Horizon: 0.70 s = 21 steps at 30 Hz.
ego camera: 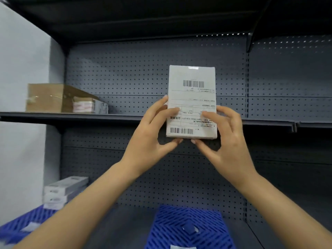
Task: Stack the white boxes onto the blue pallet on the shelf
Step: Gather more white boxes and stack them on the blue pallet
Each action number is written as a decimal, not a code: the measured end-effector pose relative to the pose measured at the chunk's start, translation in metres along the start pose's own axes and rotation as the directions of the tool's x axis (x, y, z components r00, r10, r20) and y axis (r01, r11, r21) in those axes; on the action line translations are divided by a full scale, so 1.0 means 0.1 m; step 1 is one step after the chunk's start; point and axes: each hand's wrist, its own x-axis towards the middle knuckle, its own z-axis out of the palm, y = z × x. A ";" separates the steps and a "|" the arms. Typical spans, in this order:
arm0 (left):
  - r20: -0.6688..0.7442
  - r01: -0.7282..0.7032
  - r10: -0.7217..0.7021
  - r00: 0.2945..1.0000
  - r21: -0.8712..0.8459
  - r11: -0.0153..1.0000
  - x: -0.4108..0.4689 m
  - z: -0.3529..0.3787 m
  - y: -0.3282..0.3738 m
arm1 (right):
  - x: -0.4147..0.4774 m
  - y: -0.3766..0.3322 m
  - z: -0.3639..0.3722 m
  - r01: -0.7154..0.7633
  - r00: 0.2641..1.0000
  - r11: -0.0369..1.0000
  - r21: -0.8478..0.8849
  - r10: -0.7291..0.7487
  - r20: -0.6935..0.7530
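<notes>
Dark perforated shelving (pixel 125 69) fills the background. Both hands hold one white box (pixel 191 105) upright in the air, in front of the middle shelf (pixel 71 116). The left hand (pixel 152 135) grasps its left edge and the right hand (pixel 226 139) its right edge, with the thumbs under it. Its front carries a printed label (pixel 193 94) with two barcodes. A blue pallet (pixel 170 223) lies below, well apart.

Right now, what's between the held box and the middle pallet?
Nothing, per head view: bare gap from box down to pallet, only pegboard behind.
</notes>
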 end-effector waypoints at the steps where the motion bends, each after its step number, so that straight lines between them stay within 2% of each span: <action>1: 0.005 -0.001 0.001 1.000 0.015 1.000 -0.06 -0.16 -0.09 | 0.01 -0.13 0.14 -0.006 1.000 1.000 0.026 0.005 0.004; 13: 0.112 0.083 -0.107 0.988 0.199 0.976 -1.09 -1.88 -1.11 | -0.11 -1.62 1.82 -0.056 0.995 0.951 0.303 0.030 0.090; 21: 0.158 0.164 -0.218 0.963 0.297 0.941 -1.70 -2.49 -1.72 | -0.26 -2.11 2.74 -0.100 0.983 0.905 0.415 0.026 0.180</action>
